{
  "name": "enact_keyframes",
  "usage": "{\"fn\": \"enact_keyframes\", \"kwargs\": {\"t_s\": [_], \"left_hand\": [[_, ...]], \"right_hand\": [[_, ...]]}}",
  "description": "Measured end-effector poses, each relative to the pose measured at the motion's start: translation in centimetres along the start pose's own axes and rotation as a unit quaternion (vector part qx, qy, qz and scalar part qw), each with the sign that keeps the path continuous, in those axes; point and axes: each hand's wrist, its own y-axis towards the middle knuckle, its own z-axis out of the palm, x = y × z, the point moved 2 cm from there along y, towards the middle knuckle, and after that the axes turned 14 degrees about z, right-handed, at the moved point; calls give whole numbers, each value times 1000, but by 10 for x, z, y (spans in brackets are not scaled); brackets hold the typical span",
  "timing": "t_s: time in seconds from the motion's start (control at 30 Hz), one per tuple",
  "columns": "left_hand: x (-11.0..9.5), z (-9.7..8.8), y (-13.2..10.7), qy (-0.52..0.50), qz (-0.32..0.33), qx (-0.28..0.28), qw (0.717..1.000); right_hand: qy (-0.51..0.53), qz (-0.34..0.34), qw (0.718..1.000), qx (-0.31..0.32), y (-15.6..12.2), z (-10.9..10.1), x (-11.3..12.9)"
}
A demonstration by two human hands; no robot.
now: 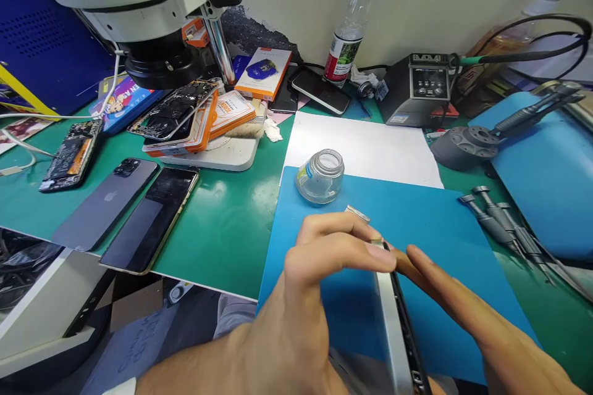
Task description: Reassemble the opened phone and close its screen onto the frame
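Observation:
My left hand is closed around a smartphone, held nearly edge-on above the blue mat. Its silver side faces me, with a dark inner edge along the right where small parts show. The left fingers bend over the phone's upper end. On the other side is my right hand, its fingers reaching to the phone's top and one fingertip showing low against it; the rest of its grip is hidden. Just beyond the left fingers lies a small silvery piece. Behind it stands a small glass jar.
Two phones lie at the left, near an opened phone. A microscope overhangs stacked boxes. A bottle and a black control unit stand at the back. Screwdrivers lie right.

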Motion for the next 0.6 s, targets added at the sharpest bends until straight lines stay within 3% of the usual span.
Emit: {"fn": "enact_keyframes", "kwargs": {"t_s": [0.1, 0.2, 0.37, 0.47, 0.6], "left_hand": [[-5, -4, 6, 3, 22, 45, 999], [-16, -9, 13, 1, 49, 93, 994], [-26, -14, 24, -2, 41, 160, 986], [-26, -17, 28, -23, 29, 187, 982], [-24, -23, 35, -54, -17, 198, 979]], "right_hand": [[-62, -9, 998, 4, 2, -4, 3], [-38, -3, 999, 18, 4, -14, -1], [-90, -113, 989, -21, 8, -28, -5], [-83, -91, 988, -94, 17, -27, 0], [-21, -100, 992, -79, 34, -18, 10]]}}
